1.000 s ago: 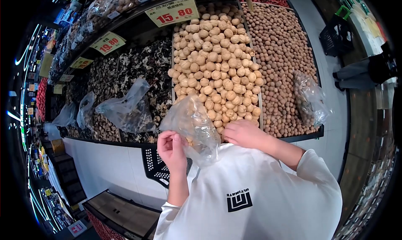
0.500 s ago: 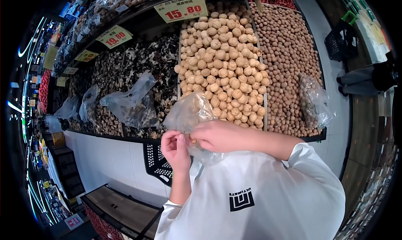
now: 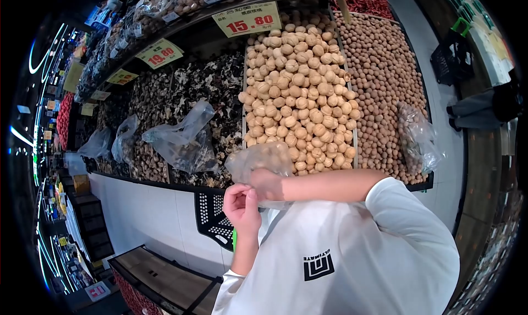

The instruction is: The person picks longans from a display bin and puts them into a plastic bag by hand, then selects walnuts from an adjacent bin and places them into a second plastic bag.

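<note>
The left hand pinches the bag at the front edge of the nuts, with white floor past that edge and a basket near, while the right hand is inside the bag, so I can't tell its grip.

You can see dark dried fungus, a plastic bag lying on it, and a 19.80 sign beyond it.

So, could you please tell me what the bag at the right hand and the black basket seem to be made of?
Bag: thin, slightly glossy clear plastic, since the right hand shows through. Black basket: probably matte moulded plastic, given its regular holes.
</note>
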Demonstrator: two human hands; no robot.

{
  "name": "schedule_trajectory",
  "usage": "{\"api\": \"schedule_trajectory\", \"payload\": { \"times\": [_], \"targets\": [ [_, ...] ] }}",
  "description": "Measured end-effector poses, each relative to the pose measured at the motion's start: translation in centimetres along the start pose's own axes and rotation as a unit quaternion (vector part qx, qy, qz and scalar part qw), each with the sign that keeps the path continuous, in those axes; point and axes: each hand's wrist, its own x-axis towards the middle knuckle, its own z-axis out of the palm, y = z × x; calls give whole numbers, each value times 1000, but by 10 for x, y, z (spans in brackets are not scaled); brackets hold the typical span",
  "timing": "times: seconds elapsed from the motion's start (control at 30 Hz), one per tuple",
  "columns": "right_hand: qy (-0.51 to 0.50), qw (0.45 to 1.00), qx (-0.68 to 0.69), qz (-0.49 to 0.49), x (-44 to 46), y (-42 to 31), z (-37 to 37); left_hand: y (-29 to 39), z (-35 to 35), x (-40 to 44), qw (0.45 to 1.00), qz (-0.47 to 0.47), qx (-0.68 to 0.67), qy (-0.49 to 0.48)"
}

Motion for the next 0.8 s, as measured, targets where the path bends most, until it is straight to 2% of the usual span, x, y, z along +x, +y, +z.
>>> {"api": "schedule_trajectory", "payload": {
  "times": [0.07,0.1,0.17,0.2,0.27,0.3,0.37,0.4,0.47,0.5,0.57,0.63,0.7,0.77,0.8],
  "targets": [
    [15,967,-192,-167,10,9,-6,2,2,1,1000,4,23,-2],
    [17,967,-192,-168,8,8,-5,1,1,1,1000,5,22,-5],
    [24,917,-341,-203,-3,0,-1,-5,-3,2,999,9,30,-13],
    [27,917,-341,-205,-16,-14,3,-6,-4,2,999,10,29,-16],
    [24,852,-467,-235,-40,-42,5,-6,-4,5,999,4,22,-25],
    [28,851,-467,-237,-39,-43,3,-4,-2,6,999,5,21,-29],
    [-9,803,-559,-205,-36,-44,-2,2,1,7,1000,0,14,-12],
    [-6,802,-561,-206,-44,-59,0,3,1,9,1000,1,12,-15],
    [-41,773,-622,-118,-70,-86,2,7,0,13,1000,10,-6,-21],
    [-39,771,-625,-117,-86,-90,-1,11,1,14,1000,7,-13,-22],
    [44,810,-511,-283,-126,-93,-15,9,-2,16,999,5,-25,-25],
    [78,838,-462,-279,-168,-105,-25,7,-4,19,999,2,-37,-29],
    [170,852,-433,-243,-196,-116,-42,7,-5,19,998,0,-53,-46],
    [327,798,-416,-289,-199,-117,-67,6,-6,20,997,0,-58,-51],
    [414,768,-420,-249,-200,-125,-71,6,-6,21,997,2,-58,-57]
  ]
}}
